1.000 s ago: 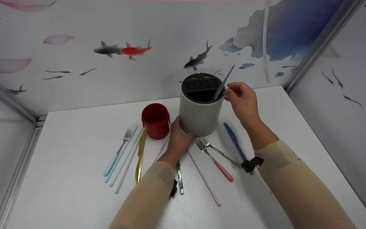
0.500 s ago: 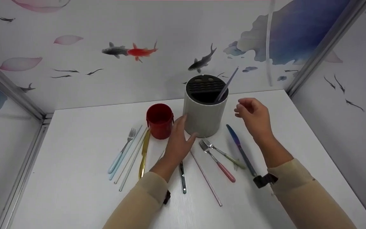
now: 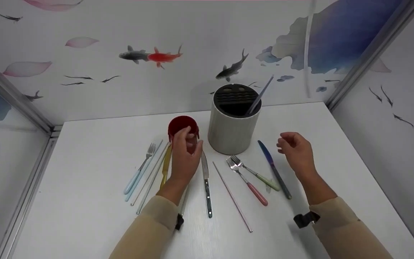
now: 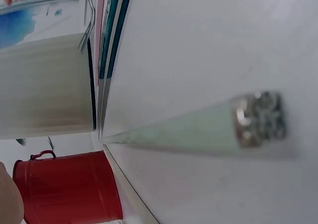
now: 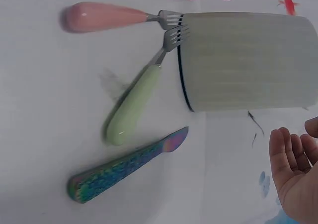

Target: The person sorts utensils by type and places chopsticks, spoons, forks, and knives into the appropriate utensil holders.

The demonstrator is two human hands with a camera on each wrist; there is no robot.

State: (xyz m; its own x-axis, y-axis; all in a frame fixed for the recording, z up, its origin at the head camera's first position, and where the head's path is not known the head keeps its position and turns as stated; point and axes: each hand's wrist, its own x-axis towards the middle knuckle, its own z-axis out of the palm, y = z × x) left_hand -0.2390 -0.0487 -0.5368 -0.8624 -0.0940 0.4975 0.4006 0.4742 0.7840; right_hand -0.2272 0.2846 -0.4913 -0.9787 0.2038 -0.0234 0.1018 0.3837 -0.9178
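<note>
My left hand (image 3: 186, 158) is in front of the small red bucket (image 3: 178, 124), overlapping it in the head view, its fingers relaxed with nothing in them. To the right, my right hand (image 3: 297, 153) hovers beside the blue-purple knife (image 3: 272, 162), fingers loosely curled and holding nothing. Between the hands stands the pale utensil holder (image 3: 232, 135) with a slotted black top; a thin purplish stick (image 3: 262, 94) leans in its large opening. Before the holder lie a red-handled fork (image 3: 256, 192), a green-handled fork (image 3: 266, 182), a dark-handled knife (image 3: 207, 187) and a pink chopstick (image 3: 233, 198).
On the left lie a blue-handled fork (image 3: 133, 181), several thin chopsticks and a gold knife (image 3: 166, 165), partly hidden by my left arm. A pale green chopstick (image 4: 189, 132) shows large in the left wrist view. Printed wall panels (image 3: 95, 97) enclose the white table (image 3: 74, 208).
My right hand has drawn away from the holder, lower and to the right, leaving the purplish stick in it. My left hand has left the holder's base and moved left before the bucket.
</note>
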